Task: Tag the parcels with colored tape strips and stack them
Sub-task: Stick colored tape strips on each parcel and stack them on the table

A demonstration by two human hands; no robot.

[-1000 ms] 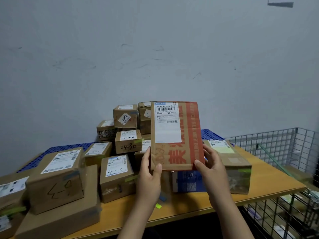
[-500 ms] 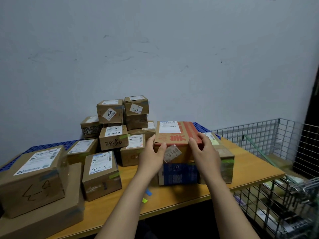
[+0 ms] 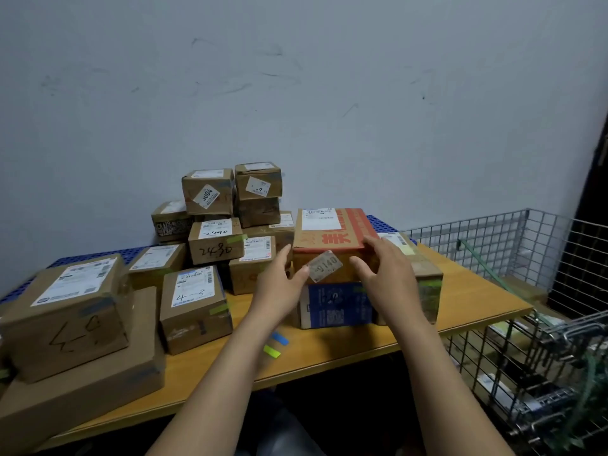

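A brown parcel with red print (image 3: 332, 240) and a "9140" sticker lies flat on top of a blue parcel (image 3: 335, 306) at the table's middle right. My left hand (image 3: 279, 284) is at its left front corner, thumb by the sticker, fingers relaxed. My right hand (image 3: 385, 274) hovers at its right front corner with fingers spread; whether it touches the parcel I cannot tell. A blue tape strip (image 3: 279, 339) and a green tape strip (image 3: 271, 351) lie on the wooden table (image 3: 345, 347) beneath my left forearm.
Several taped cardboard parcels are stacked at the back (image 3: 217, 240) and left (image 3: 65, 311) of the table. Another parcel (image 3: 427, 278) stands right of the blue one. A wire mesh cage (image 3: 526, 245) and a metal cart (image 3: 566, 373) stand at the right.
The red-printed parcel went from held upright in both hands to lying flat on the blue parcel. Both hands have loosened their grip and drawn slightly back.
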